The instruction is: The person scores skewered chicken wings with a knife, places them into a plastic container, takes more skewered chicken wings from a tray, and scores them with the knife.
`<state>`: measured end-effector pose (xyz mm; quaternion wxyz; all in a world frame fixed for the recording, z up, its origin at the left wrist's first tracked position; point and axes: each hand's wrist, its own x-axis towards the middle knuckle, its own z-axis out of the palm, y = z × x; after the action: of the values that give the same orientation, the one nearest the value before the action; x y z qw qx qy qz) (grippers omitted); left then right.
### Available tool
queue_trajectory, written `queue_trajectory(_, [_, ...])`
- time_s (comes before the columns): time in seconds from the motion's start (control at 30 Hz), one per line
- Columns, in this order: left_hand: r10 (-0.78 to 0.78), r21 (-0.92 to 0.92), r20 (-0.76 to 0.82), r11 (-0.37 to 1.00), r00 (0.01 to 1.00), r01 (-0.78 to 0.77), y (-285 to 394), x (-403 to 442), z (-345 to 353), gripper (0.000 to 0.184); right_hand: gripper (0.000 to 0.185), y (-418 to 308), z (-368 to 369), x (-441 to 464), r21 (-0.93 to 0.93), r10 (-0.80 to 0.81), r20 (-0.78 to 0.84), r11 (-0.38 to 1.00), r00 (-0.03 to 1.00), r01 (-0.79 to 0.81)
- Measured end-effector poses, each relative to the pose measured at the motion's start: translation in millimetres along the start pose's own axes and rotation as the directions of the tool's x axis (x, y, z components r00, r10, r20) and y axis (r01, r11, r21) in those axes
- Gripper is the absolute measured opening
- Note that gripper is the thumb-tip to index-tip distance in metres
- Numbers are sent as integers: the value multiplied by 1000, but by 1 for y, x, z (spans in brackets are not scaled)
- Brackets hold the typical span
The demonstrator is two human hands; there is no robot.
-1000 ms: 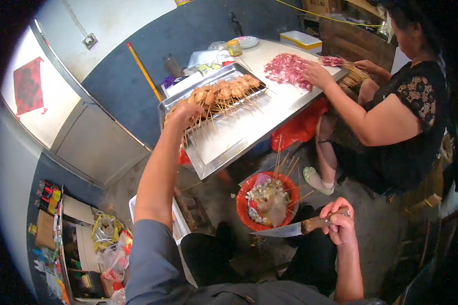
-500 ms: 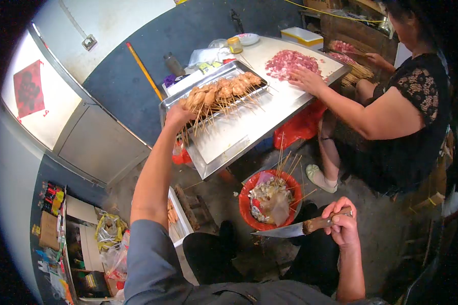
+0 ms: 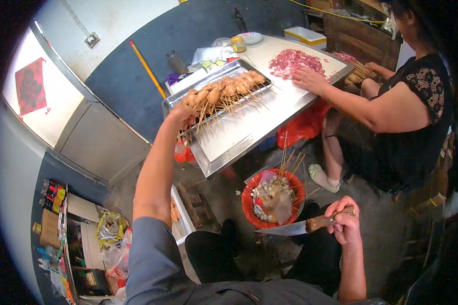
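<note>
My left hand (image 3: 182,117) is at the left end of a metal tray (image 3: 166,103), its fingers closed around the sticks of meat skewers. Many skewers of pale orange meat (image 3: 224,90) lie side by side across the tray, with their bare sticks pointing toward me. My fingertips are partly hidden among the sticks. Over my lap, my right hand (image 3: 344,221) grips the wooden handle of a knife (image 3: 290,229), its blade pointing left. Just beyond the blade stands a red basin (image 3: 247,206) on the floor, holding scraps, plastic and used sticks.
A metal-edged table (image 3: 239,140) bears the tray and a pile of chopped raw meat (image 3: 295,63). At right sits a co-worker (image 3: 392,107), one hand at that meat, the other near skewers. A white container (image 3: 180,223) stands below my left arm; a cluttered shelf (image 3: 86,239) is at lower left.
My left hand has drawn slightly closer around the stick ends at the tray's left. The co-worker's far hand has shifted a little. The knife stays in my right hand; the view has shifted slightly.
</note>
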<state>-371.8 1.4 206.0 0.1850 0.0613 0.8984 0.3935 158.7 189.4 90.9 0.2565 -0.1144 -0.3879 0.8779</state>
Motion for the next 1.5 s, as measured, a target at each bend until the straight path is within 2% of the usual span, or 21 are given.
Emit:
queue_trajectory(0.07, [-57, -34, 170, 997, 984, 64, 1, 5, -6, 8, 25, 0, 2, 0, -2, -1, -5, 1000, 1000, 1])
queue_trajectory(0.2, [-110, -15, 157, 993, 981, 114, 2, 11, -9, 6, 25, 1, 1, 1, 11, -3, 7, 1000, 1000, 3])
queue_trajectory(0.27, [-137, -200, 213, 963, 967, 180, -3, 19, -9, 13, 25, 1, 2, 1, 8, -2, 11, 1000, 1000, 2])
queue_trajectory(0.3, [-136, -200, 213, 963, 968, 179, -4, 20, -9, 13, 25, 0, 2, 0, 1, -3, 10, 1000, 1000, 3])
queue_trajectory(0.37, [-72, -319, 291, 933, 954, 167, -7, 20, -11, 17, 25, 1, 3, 0, -1, -7, 3, 1000, 1000, 7])
queue_trajectory(0.5, [-54, -343, 211, 931, 976, 125, -3, -2, 0, 19, 25, 1, 4, 0, -9, -14, 5, 1000, 1000, 14])
queue_trajectory(0.6, [-95, -328, 235, 929, 967, 171, -10, 7, 4, 17, 24, 0, 4, 1, -12, 3, -3, 1000, 1000, -3])
queue_trajectory(0.7, [-149, -392, 319, 879, 936, 273, -14, 14, 7, 14, 24, 2, 3, 0, -3, -9, 11, 1000, 1000, 9])
queue_trajectory(0.83, [-157, -287, 275, 928, 949, 237, -11, 12, 8, 16, 23, 3, 2, 0, -13, -11, 15, 1000, 1000, 11])
queue_trajectory(0.93, [-136, -309, 364, 916, 921, 257, -6, 6, 8, 12, 23, 3, 3, 1, -17, -14, 16, 1000, 1000, 15])
queue_trajectory(1.0, [-135, -399, 157, 898, 978, 188, -6, -1, 17, 15, 23, 2, 3, 0, -18, -14, 19, 1000, 1000, 15])
queue_trajectory(1.03, [-135, -399, 158, 898, 978, 188, -7, 0, 19, 15, 23, 2, 3, 0, -19, -15, 19, 1000, 1000, 15])
queue_trajectory(1.1, [-69, -373, 55, 924, 996, 85, -8, 2, 23, 19, 24, 1, 4, 0, -40, -11, 7, 999, 1000, 12])
queue_trajectory(1.23, [-81, -369, 98, 923, 992, 111, -13, 12, 17, 22, 24, 2, 3, 0, -23, -5, 14, 1000, 1000, 5])
queue_trajectory(1.3, [-133, -439, 201, 873, 970, 211, -13, 18, 16, 16, 24, 2, 3, 0, -31, -2, 11, 1000, 1000, 3])
queue_trajectory(1.4, [-192, -463, 273, 833, 943, 303, -14, 21, 16, 14, 24, 2, 3, 0, -28, -7, 17, 1000, 1000, 7])
queue_trajectory(1.5, [-155, -410, 278, 873, 948, 263, -14, 21, 14, 19, 25, 2, 5, 0, -25, -8, 11, 1000, 1000, 8])
